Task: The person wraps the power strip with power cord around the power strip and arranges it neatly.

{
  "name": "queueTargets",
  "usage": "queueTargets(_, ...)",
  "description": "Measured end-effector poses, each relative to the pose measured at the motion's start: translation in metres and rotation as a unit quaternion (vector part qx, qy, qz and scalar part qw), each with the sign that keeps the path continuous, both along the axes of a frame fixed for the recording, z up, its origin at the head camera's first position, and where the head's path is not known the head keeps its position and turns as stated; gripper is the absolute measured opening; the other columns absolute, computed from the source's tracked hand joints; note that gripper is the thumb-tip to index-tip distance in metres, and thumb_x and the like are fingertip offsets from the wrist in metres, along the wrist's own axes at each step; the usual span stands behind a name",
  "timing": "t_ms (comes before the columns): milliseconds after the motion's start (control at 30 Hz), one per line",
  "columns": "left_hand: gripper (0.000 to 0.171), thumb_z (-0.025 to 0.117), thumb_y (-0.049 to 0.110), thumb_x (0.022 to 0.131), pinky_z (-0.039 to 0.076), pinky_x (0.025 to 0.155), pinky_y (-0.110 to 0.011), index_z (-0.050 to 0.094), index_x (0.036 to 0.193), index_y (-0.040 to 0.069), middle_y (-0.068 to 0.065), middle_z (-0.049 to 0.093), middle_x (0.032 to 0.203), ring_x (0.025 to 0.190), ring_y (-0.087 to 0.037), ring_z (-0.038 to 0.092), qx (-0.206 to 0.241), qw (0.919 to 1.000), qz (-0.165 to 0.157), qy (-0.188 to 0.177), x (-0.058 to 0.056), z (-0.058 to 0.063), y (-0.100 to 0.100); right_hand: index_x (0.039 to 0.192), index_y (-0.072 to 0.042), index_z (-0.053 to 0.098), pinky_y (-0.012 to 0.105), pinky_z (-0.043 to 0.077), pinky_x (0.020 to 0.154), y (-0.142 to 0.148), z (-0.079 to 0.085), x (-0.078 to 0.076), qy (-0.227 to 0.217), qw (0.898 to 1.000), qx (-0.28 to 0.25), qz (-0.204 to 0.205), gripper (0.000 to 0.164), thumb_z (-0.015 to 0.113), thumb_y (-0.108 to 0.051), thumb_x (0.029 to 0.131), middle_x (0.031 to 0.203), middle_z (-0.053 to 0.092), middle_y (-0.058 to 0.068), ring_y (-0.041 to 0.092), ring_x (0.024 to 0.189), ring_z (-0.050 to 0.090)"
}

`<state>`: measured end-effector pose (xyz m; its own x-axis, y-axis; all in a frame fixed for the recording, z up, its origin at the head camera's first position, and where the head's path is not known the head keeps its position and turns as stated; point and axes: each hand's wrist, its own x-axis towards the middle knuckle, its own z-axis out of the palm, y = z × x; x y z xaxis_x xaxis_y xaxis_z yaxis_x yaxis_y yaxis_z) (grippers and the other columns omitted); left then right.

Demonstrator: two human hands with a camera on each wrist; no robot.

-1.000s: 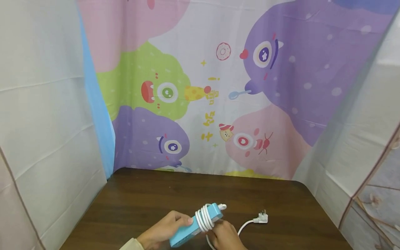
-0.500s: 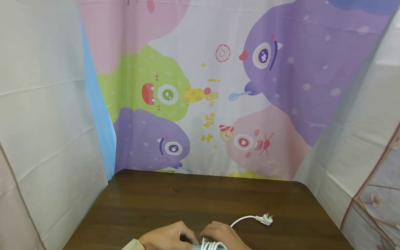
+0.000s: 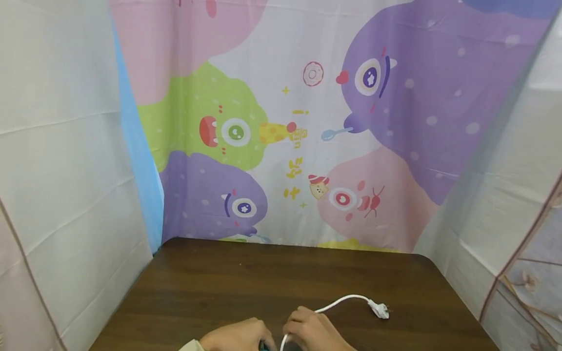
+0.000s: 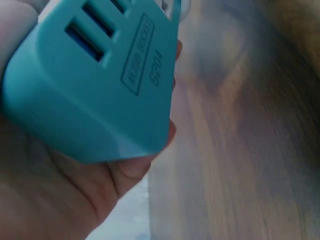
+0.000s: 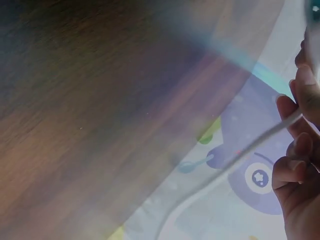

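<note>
We see the blue power strip (image 4: pixel 107 95) in the left hand (image 3: pixel 239 335), whose fingers wrap round its body; its slots and the printed "S204" face the left wrist camera. Close beside it, the right hand (image 3: pixel 313 330) pinches the white cord (image 3: pixel 351 296) between curled fingers. We follow the cord away to the right, where it ends in a white plug (image 3: pixel 379 310) above or on the brown bench (image 3: pixel 246 282); we cannot tell which. Behind hangs a curtain (image 3: pixel 281 58) printed with cartoon monsters.
</note>
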<state>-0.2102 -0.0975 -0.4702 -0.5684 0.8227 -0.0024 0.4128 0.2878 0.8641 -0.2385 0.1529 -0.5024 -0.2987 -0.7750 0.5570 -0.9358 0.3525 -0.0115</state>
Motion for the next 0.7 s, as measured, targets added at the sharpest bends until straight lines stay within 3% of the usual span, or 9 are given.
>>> queueTargets(200,0.024,0.081,0.037,0.087,0.034,0.047,-0.020,0.075,0.072,0.019,0.019,0.049,0.058,0.049,-0.001,0.038,-0.067,0.9931,0.094,0.024,0.004,-0.004,0.007,0.088,-0.021,0.075,0.003,0.035,0.068,-0.001,0.003,0.006,0.002,1.000,0.000,-0.024,0.009,0.082,-0.027,0.088,0.084,0.059,-0.013,-0.001,0.076,0.047)
queueTargets(400,0.014,0.083,0.034,0.083,0.031,0.050,-0.024,0.080,0.085,0.021,0.012,0.057,0.065,0.054,-0.007,0.041,-0.099,0.9833,0.152,0.011,0.003,-0.009,0.015,0.089,-0.019,0.075,0.006,0.037,0.066,-0.002,0.007,0.010,-0.012,0.999,-0.002,-0.052,0.006,0.078,-0.024,0.092,0.085,0.057,-0.011,0.001,0.077,0.047)
queueTargets(533,0.032,0.079,0.046,0.087,0.036,0.054,-0.024,0.081,0.100,0.017,0.014,0.056,0.069,0.057,-0.005,0.043,-0.130,0.9709,0.180,0.090,0.002,-0.011,0.020,0.091,-0.016,0.075,0.008,0.040,0.068,-0.002,0.011,0.011,-0.023,0.997,-0.011,-0.070,0.004,0.076,-0.018,0.095,0.085,0.056,-0.010,0.002,0.078,0.048)
queueTargets(700,0.051,0.074,0.058,0.088,0.043,0.061,-0.028,0.079,0.103,0.010,0.009,0.062,0.080,0.069,-0.007,0.050,-0.168,0.9395,0.220,0.201,0.001,-0.010,0.024,0.094,-0.013,0.077,0.011,0.043,0.067,-0.003,0.017,0.012,-0.034,0.994,-0.032,-0.100,0.004,0.075,-0.016,0.096,0.085,0.057,-0.008,0.001,0.076,0.050)
